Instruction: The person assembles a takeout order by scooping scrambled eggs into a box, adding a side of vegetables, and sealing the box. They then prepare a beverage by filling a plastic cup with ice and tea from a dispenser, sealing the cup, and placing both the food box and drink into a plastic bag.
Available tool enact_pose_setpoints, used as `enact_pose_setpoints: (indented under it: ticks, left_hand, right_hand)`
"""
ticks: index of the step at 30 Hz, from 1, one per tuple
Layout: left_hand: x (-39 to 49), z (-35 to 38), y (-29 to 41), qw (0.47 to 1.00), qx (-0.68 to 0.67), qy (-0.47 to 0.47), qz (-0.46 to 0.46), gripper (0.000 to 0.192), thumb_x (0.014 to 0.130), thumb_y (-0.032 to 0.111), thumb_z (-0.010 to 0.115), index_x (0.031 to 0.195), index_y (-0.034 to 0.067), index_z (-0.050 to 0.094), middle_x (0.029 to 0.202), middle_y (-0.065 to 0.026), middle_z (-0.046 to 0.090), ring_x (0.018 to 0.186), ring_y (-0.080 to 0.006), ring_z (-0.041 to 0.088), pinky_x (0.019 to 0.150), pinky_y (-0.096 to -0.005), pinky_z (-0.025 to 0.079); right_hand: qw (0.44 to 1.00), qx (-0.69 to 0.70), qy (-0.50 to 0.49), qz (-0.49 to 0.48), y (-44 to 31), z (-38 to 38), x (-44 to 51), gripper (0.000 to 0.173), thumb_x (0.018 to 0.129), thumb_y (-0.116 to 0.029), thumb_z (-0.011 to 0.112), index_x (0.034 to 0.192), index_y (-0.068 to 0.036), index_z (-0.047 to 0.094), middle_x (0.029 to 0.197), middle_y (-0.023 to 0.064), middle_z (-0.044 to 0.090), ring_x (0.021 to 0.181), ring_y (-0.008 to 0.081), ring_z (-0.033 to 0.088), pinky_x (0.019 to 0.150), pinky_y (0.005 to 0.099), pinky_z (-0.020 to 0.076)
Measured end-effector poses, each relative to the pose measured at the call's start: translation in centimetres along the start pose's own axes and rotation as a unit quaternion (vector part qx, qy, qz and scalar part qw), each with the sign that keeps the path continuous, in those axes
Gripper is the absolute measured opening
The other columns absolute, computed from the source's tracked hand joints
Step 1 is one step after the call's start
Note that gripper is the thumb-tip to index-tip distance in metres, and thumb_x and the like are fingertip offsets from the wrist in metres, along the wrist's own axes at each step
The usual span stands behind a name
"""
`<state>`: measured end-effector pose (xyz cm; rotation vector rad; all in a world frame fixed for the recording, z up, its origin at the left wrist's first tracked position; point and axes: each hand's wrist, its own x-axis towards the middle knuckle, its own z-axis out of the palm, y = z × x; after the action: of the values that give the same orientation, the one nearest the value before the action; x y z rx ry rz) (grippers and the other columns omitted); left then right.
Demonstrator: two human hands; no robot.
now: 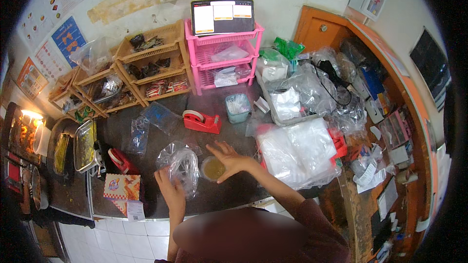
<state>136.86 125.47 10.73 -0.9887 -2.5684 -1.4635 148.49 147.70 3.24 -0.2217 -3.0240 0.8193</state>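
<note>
My left hand (172, 189) is at the near left edge of a clear plastic bag (184, 170), its fingers gripping the crumpled film. Beside the bag stands a small round clear container (213, 169) with a brownish-yellow content. My right hand (232, 162) reaches in from the right with its fingers spread, the thumb by the container's near rim and the other fingers past its far side. Whether the thumb touches the rim is hard to tell. Farther left, a printed cardboard food box (121, 187) sits at the counter's front edge with a paper receipt (135, 210) hanging from it.
Behind my hands are a red tape dispenser (202, 122) and a tub of white sticks (237, 107). Stacked clear bags (298, 149) lie at the right. A pink rack (225, 62) carries a tablet (222, 17). Tan basket shelves (157, 62) and a metal tray (85, 146) are leftward.
</note>
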Motion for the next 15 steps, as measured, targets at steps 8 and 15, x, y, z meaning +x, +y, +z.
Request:
enact_pose_setpoints:
  ticks: [8,15]
  left_hand:
    - [-1.9,1.6,-0.3,0.999,-0.024,-0.001,-0.031,0.038,0.096,0.021,0.049,0.123,-0.004,0.041,0.117,-0.0244,0.041,0.109,-0.0391,0.045,0.096,-0.0441,0.034]
    - [-3.0,3.2,0.9,0.993,-0.075,-0.073,-0.056,0.040,0.097,0.024,0.044,0.128,-0.002,0.043,0.120,-0.0268,0.039,0.111,-0.0408,0.043,0.101,-0.0452,0.031]
  right_hand:
    - [0.987,0.104,-0.022,0.117,-0.9,2.7,0.9,0.105,0.050,-0.033,0.088,0.135,-0.007,0.032,0.131,0.0220,0.043,0.113,0.0436,0.049,0.096,0.0507,0.0418]
    - [0.691,0.723,-0.002,0.004,-2.0,-6.5,-9.2,0.085,0.058,-0.025,0.085,0.127,-0.012,0.038,0.128,0.0140,0.046,0.113,0.0287,0.052,0.070,0.0344,0.0559]
